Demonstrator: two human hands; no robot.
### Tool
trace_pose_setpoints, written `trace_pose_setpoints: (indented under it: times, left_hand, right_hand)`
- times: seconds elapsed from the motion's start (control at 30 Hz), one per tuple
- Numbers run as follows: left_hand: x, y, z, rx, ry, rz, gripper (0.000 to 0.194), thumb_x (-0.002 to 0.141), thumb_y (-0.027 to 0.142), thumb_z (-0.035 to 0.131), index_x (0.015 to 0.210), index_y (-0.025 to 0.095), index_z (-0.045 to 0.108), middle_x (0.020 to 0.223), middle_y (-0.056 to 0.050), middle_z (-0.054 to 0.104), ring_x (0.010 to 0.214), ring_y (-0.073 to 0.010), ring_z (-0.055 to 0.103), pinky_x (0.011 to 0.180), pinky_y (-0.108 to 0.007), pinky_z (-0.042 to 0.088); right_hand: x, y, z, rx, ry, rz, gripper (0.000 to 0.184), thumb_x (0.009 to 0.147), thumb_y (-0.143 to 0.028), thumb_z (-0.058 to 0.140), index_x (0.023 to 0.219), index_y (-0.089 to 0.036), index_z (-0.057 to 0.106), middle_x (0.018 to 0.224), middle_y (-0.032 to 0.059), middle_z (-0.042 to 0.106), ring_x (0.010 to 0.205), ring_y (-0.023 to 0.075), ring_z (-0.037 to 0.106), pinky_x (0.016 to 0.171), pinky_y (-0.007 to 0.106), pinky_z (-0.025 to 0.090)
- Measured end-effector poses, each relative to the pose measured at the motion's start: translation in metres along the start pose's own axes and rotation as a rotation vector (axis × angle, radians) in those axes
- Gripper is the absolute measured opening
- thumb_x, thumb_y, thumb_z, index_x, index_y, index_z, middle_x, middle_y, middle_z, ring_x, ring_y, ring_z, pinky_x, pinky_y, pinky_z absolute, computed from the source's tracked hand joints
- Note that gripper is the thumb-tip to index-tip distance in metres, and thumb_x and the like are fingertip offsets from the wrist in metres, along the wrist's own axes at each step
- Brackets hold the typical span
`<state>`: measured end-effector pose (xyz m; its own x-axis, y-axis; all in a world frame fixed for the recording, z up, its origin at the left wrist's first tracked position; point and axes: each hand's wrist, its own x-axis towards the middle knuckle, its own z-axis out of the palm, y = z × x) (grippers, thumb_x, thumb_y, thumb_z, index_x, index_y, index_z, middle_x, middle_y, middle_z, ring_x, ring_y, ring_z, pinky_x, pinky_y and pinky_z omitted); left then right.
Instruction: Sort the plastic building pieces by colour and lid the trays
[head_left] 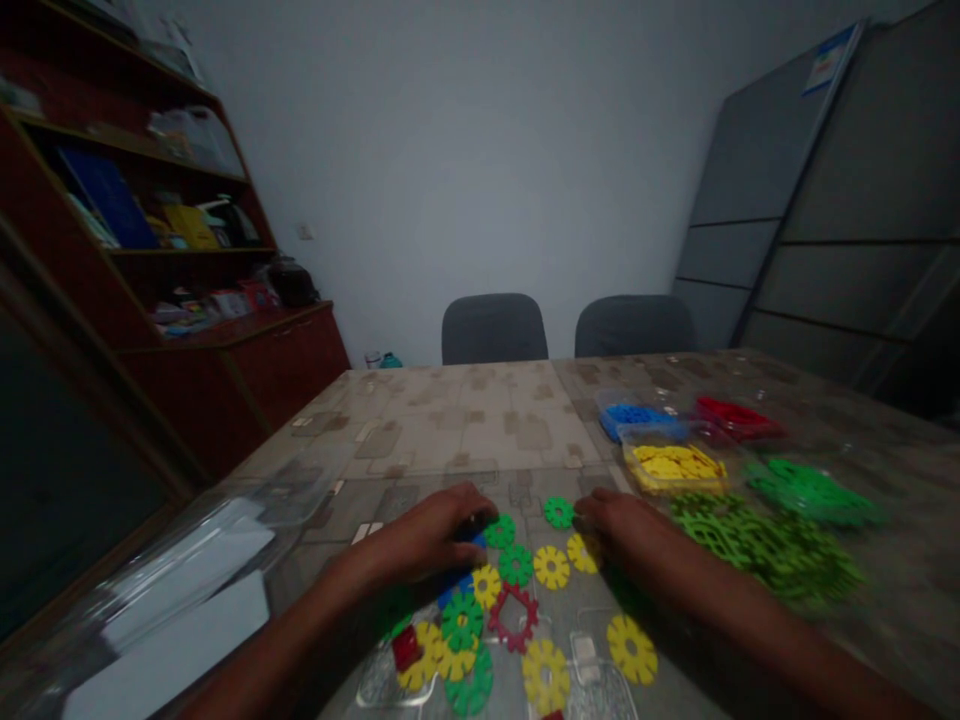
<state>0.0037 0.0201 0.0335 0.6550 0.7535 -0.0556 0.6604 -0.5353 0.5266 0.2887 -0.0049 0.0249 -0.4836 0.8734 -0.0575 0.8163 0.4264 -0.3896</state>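
My left hand (444, 522) is low over the table, thumb and fingers curved and apart, beside a green notched disc (500, 531). Blue pieces (454, 588) show partly beneath it. My right hand (609, 515) has its fingers drawn together at the edge of another green notched disc (559, 512); the fingertips are partly hidden. Just below them lies a yellow notched disc (583, 553). Between the hands are a green disc (516, 565), a yellow disc (551, 567) and a red toothed ring (514, 618). Nearer me, green and yellow discs overlap around a red piece (407, 648).
To the right stand clear tubs of blue pieces (641, 421), yellow pieces (677, 466), red pieces (739, 418) and green pieces (814, 488). A light-green heap (765, 545) lies by my right forearm. Clear plastic packaging with white cards (187, 580) lies left. Two chairs (495, 328) stand beyond the table.
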Motion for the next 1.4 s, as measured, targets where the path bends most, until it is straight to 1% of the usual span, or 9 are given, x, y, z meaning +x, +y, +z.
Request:
trace_pose_setpoints:
  times: [0.1, 0.23, 0.5, 0.67, 0.83, 0.9, 1.03, 1.23, 1.4]
  left_hand:
    - [0.003, 0.007, 0.008, 0.008, 0.033, -0.014, 0.04, 0.078, 0.027, 0.066, 0.117, 0.025, 0.057, 0.108, -0.004, 0.055, 0.1, -0.0231, 0.054, 0.087, -0.032, 0.042]
    - [0.006, 0.01, 0.014, 0.025, 0.054, -0.036, 0.032, 0.078, 0.023, 0.062, 0.11, 0.024, 0.058, 0.107, -0.004, 0.054, 0.1, -0.0236, 0.052, 0.087, -0.033, 0.04]
    - [0.008, 0.002, 0.016, 0.008, 0.083, -0.073, 0.029, 0.071, 0.019, 0.063, 0.097, 0.022, 0.052, 0.097, 0.0, 0.055, 0.087, -0.0193, 0.051, 0.074, -0.029, 0.04]
    - [0.009, 0.002, 0.018, -0.021, 0.084, -0.069, 0.027, 0.071, 0.02, 0.063, 0.096, 0.023, 0.052, 0.089, 0.002, 0.057, 0.08, -0.0177, 0.052, 0.068, -0.026, 0.04]
    - [0.008, 0.007, 0.017, -0.042, 0.088, -0.042, 0.038, 0.075, 0.025, 0.065, 0.111, 0.023, 0.053, 0.108, -0.003, 0.057, 0.096, -0.0213, 0.053, 0.084, -0.031, 0.041]
    - [0.008, 0.01, 0.017, -0.046, 0.082, -0.037, 0.032, 0.075, 0.025, 0.065, 0.106, 0.023, 0.056, 0.106, -0.003, 0.056, 0.097, -0.0218, 0.052, 0.085, -0.031, 0.04]
    - [0.007, 0.011, 0.018, -0.067, 0.099, -0.069, 0.024, 0.071, 0.022, 0.065, 0.093, 0.022, 0.054, 0.095, 0.0, 0.055, 0.088, -0.0202, 0.051, 0.075, -0.029, 0.039]
    - [0.011, 0.014, 0.017, -0.185, 0.118, -0.088, 0.022, 0.068, 0.014, 0.061, 0.087, 0.021, 0.051, 0.076, 0.005, 0.051, 0.071, -0.015, 0.047, 0.061, -0.024, 0.034]
    - [0.012, 0.023, 0.014, -0.315, 0.067, -0.068, 0.012, 0.074, 0.013, 0.056, 0.085, 0.017, 0.057, 0.072, 0.004, 0.051, 0.065, -0.0124, 0.047, 0.058, -0.022, 0.036]
  right_hand:
    - [-0.002, -0.008, 0.001, -0.061, -0.006, 0.041, 0.015, 0.08, -0.012, 0.049, 0.089, -0.014, 0.062, 0.095, 0.0116, 0.061, 0.078, 0.0198, 0.058, 0.068, 0.028, 0.041]
    - [-0.006, -0.021, -0.001, -0.083, -0.011, 0.078, 0.015, 0.08, -0.013, 0.054, 0.092, -0.013, 0.061, 0.099, 0.0136, 0.061, 0.084, 0.0224, 0.059, 0.074, 0.03, 0.044]
    - [0.008, -0.035, 0.004, -0.111, 0.053, 0.138, 0.031, 0.085, -0.02, 0.054, 0.115, -0.013, 0.055, 0.118, 0.0163, 0.056, 0.106, 0.0278, 0.055, 0.086, 0.034, 0.044]
    - [0.019, -0.04, 0.014, -0.118, 0.085, 0.18, 0.028, 0.087, -0.018, 0.051, 0.113, -0.012, 0.057, 0.121, 0.0193, 0.054, 0.109, 0.0311, 0.053, 0.087, 0.038, 0.043]
    - [0.018, -0.033, 0.013, -0.077, 0.085, 0.169, 0.026, 0.084, -0.019, 0.056, 0.11, -0.013, 0.055, 0.117, 0.0181, 0.056, 0.108, 0.0289, 0.053, 0.087, 0.035, 0.042]
    - [0.017, -0.028, 0.012, -0.047, 0.077, 0.153, 0.028, 0.083, -0.02, 0.059, 0.11, -0.015, 0.053, 0.114, 0.0154, 0.059, 0.105, 0.0268, 0.055, 0.084, 0.032, 0.042]
    - [0.013, -0.021, -0.001, 0.018, 0.048, 0.096, 0.031, 0.079, -0.017, 0.06, 0.109, -0.017, 0.052, 0.101, 0.0087, 0.064, 0.091, 0.0211, 0.059, 0.073, 0.026, 0.042]
    - [-0.01, -0.008, -0.044, 0.003, -0.055, -0.007, 0.024, 0.073, -0.008, 0.058, 0.092, -0.02, 0.064, 0.087, 0.0025, 0.067, 0.083, 0.0192, 0.06, 0.066, 0.025, 0.038]
    - [-0.023, 0.001, -0.043, -0.058, -0.183, -0.002, 0.03, 0.063, 0.0, 0.061, 0.084, -0.02, 0.07, 0.085, 0.0038, 0.069, 0.079, 0.0202, 0.062, 0.064, 0.025, 0.039]
